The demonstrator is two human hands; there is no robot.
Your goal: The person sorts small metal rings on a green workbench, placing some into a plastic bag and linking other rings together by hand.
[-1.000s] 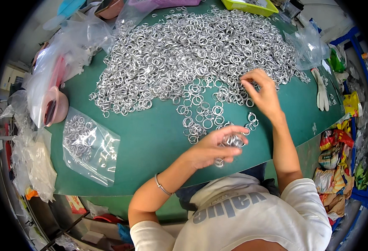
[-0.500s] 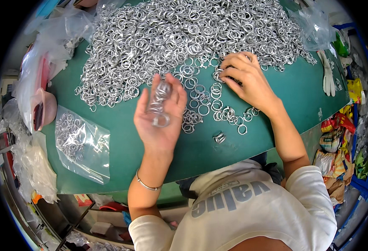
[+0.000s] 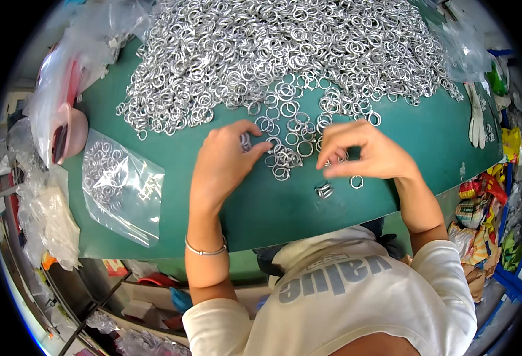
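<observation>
Silvery metal rings lie in my left hand (image 3: 219,157), which is turned with its back up and its fingers curled around them; a few rings (image 3: 245,142) show between finger and thumb. My right hand (image 3: 368,148) hovers over loose rings (image 3: 299,126) in front of the pile. Its fingers bend toward the thumb in a pinch, and whatever is at the tips is too small and blurred to make out. Close to the table's near edge stands a short row of rings on edge (image 3: 324,190), with a single ring (image 3: 356,182) to its right.
A large heap of metal rings (image 3: 285,41) covers the far side of the green table (image 3: 249,219). On the left are a clear bag of rings (image 3: 104,178) and a pink container (image 3: 74,133) with a phone-like object. A white glove (image 3: 476,121) lies at right.
My left hand has turned from palm up to back up, curling over its rings. My right hand has drawn back from the pile toward me. The whole view has shifted slightly.
</observation>
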